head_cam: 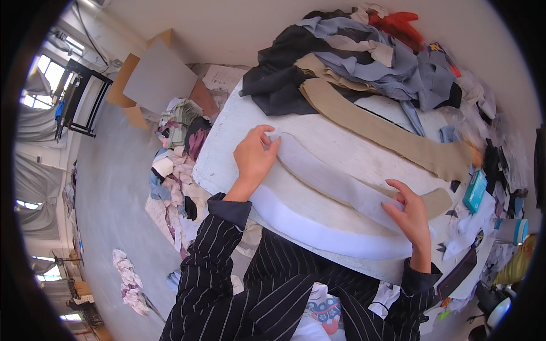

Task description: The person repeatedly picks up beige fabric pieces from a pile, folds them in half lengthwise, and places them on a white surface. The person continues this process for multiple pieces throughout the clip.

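A curved strip of thin white fabric (pixel 337 181) lies over a curved tan fabric piece (pixel 438 202) on the white table. My left hand (pixel 257 155) has thumb and forefinger at the strip's narrow upper-left end. My right hand (pixel 407 211) pinches the strip near its lower-right end, thumb and forefinger close together. Nearer to me, along the table edge, lies a curved stack of white pieces (pixel 328 236). Beyond the strip rests a thick stack of curved tan fabric pieces (pixel 384 132).
Black and grey-blue cloth (pixel 375 64) is heaped at the back. A teal box (pixel 474 192), a dark phone-like object (pixel 457 273) and a lidded tub (pixel 509 231) stand or lie at the right. Fabric scraps (pixel 175 170) pile beside the table's left edge, near a cardboard box (pixel 160 76).
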Demonstrator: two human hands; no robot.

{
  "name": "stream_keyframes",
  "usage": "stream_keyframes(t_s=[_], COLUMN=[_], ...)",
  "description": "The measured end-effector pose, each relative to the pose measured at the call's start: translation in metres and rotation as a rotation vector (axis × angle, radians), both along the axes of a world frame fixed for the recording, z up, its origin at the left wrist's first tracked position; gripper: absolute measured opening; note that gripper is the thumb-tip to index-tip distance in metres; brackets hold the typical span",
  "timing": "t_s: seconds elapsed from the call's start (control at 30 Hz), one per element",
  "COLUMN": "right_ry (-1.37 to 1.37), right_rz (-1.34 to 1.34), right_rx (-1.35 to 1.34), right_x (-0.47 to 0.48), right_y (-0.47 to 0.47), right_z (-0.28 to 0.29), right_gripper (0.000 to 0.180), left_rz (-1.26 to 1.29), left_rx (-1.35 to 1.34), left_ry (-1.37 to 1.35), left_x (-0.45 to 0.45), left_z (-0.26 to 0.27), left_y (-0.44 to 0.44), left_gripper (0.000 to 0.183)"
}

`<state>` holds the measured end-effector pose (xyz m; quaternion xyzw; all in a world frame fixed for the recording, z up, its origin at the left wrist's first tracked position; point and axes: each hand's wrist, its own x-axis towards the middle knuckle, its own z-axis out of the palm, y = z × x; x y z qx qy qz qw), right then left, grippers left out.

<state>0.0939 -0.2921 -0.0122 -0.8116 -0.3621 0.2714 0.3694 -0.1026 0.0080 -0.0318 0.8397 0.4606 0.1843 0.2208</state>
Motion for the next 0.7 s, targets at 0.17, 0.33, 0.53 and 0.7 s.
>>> stream_keyframes(t_s=[0.17, 0.33, 0.53, 0.7], right_ry=[-0.006, 0.265, -0.215, -0.249], right_rz=[0.018, 0.023, 0.041, 0.032], right_rx=[0.006, 0.031, -0.065, -0.078], right_x=[0.000, 0.008, 0.011, 0.008], right_y=[0.002, -0.005, -0.006, -0.006], right_z=[0.003, 0.006, -0.009, -0.011], right_gripper=[0.050, 0.051, 0.057, 0.060], left_rz=[-0.574, -0.717, -0.765, -0.831], left_rx=[0.366, 0.236, 0.238, 0.344], left_ry=[0.057, 0.283, 0.335, 0.421], left_x=[-0.002, -0.001, -0.001, 0.011], left_z=[-0.019, -0.019, -0.013, 0.011], left_y=[-0.012, -0.009, -0.006, -0.026], left_gripper=[0.045, 0.053, 0.057, 0.060])
